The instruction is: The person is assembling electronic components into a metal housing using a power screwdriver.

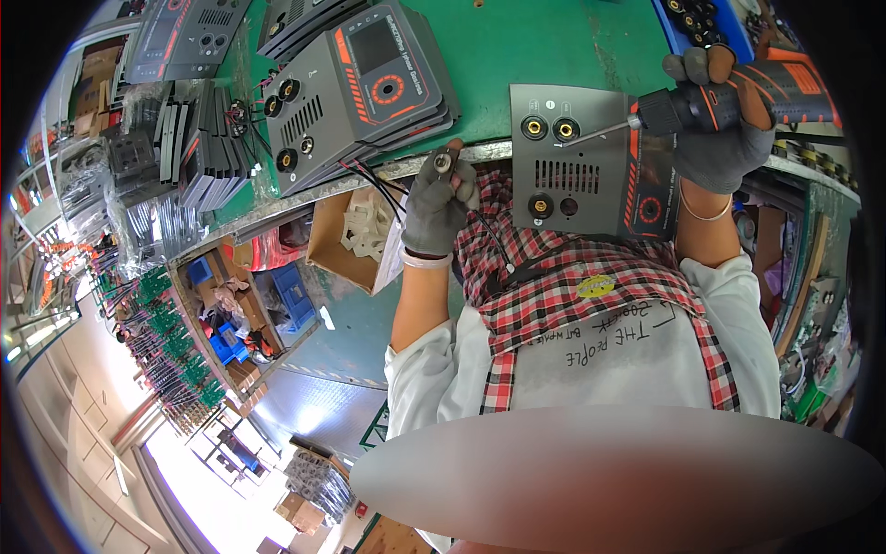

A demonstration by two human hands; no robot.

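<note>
My right hand (724, 138), in a grey glove with bare fingertips, is closed around an orange and black cordless drill (697, 109). Its long thin bit (600, 134) reaches over a dark grey front panel (568, 166) and ends near one of the black sockets (566, 129) with brass centres. The panel leans at the table's near edge, against my checked apron (554, 282), with slots and an orange dial ring showing. To its left, my gloved left hand (436, 208) pinches a small round metal fitting (443, 163). Thin black wires hang by that hand.
Similar panels (388, 78) lie stacked on the green table (544, 37), and more stand in a row (198, 152) at the left. A blue bin (706, 28) at the back right holds black sockets. Below the table edge sits a cardboard box (337, 235) with white parts.
</note>
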